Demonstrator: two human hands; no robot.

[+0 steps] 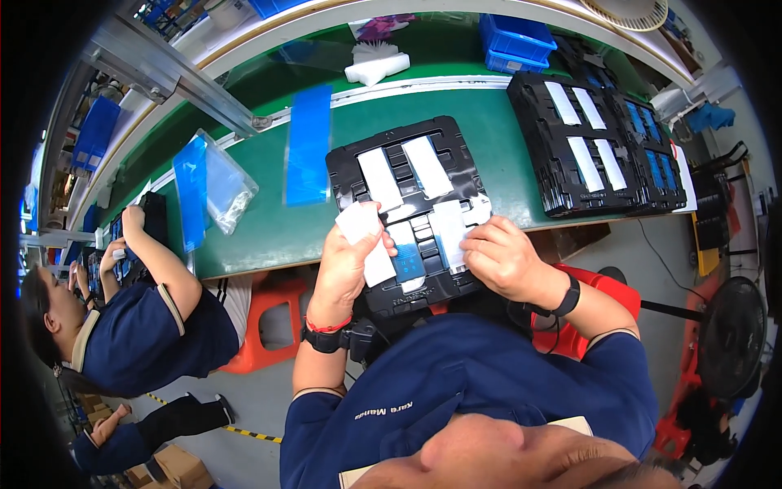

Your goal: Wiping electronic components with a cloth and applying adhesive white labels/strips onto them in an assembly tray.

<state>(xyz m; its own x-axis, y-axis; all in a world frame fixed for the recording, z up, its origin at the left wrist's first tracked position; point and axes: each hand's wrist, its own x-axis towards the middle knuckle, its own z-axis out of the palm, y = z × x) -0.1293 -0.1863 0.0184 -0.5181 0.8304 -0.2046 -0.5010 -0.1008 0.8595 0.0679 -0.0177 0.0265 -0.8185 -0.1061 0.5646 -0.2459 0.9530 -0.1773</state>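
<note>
A black plastic tray rests partly on the green bench and juts over its front edge toward me. White strips lie in its far compartments. My left hand is closed on white strips, thumb on top, at the tray's near left. Just right of it, a dark blue panel shows in the near left compartment. My right hand has its fingers pinched at the right edge of another white strip, which covers the near right compartment. Its fingertips are partly hidden.
Stacked black trays stand at the right end of the bench. Blue film and a clear plastic bag lie left. Blue bins sit behind. A co-worker works at left; a black fan stands at right.
</note>
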